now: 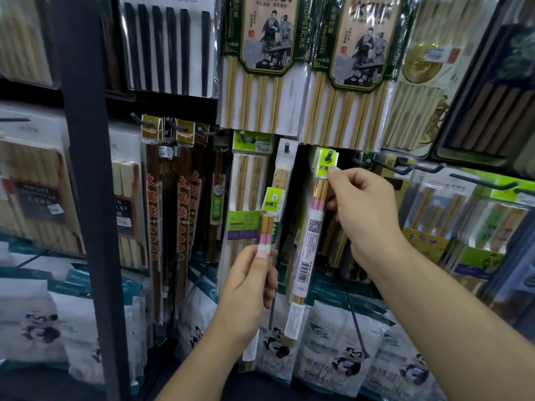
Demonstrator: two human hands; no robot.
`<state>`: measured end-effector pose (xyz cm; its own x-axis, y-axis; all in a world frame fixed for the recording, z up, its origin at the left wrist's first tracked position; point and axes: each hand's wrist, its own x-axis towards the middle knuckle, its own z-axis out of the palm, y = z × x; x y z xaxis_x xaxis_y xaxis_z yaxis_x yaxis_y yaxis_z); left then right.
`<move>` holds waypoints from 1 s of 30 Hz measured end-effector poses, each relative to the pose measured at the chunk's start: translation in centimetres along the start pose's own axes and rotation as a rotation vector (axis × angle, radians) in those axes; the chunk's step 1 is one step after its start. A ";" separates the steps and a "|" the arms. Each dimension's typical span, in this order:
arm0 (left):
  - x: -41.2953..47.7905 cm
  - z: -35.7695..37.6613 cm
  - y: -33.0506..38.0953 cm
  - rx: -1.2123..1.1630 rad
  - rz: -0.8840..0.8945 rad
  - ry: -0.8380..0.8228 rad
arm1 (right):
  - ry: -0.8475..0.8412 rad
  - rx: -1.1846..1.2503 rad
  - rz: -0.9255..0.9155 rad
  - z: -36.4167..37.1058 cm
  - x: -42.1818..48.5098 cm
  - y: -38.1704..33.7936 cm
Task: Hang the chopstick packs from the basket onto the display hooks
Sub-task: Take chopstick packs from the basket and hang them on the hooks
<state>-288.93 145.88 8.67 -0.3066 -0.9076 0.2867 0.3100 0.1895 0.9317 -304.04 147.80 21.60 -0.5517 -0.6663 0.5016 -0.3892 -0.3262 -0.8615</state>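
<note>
My right hand (362, 209) pinches the top of a slim chopstick pack (311, 233) with a green header, pink bands and a barcode. Its header hole sits over a dark display hook (329, 155). My left hand (250, 287) grips a second pack of the same kind (267, 224) around its middle and holds it upright, lower and to the left of the first. The basket is not in view.
Hooks on all sides carry other chopstick packs: dark red ones (153, 198) at the left, large bamboo sets (260, 68) above. Bare hooks (405, 169) jut out at the right. A dark shelf post (86, 169) stands at the left. Panda-print bags (341, 357) hang below.
</note>
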 end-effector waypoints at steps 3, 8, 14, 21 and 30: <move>0.0 -0.1 0.0 -0.019 -0.016 0.006 | 0.031 -0.027 -0.009 -0.2 -0.2 0.5; 0.1 0.4 0.8 -0.054 0.019 -0.043 | -0.022 -0.020 0.009 -0.7 -1.6 0.9; 0.4 1.5 1.2 -0.089 0.106 -0.119 | -0.256 -0.110 -0.112 -0.2 -3.7 0.3; 1.3 1.7 1.2 -0.061 0.155 -0.180 | -0.147 -0.034 -0.126 -0.8 -2.2 -0.1; 1.3 2.0 0.1 0.061 0.117 -0.191 | -0.049 0.028 -0.091 -0.3 0.1 -1.1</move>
<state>-291.10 145.47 9.57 -0.4387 -0.7918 0.4249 0.2998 0.3168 0.8999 -303.90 148.33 22.62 -0.4780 -0.6650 0.5739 -0.4145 -0.4053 -0.8148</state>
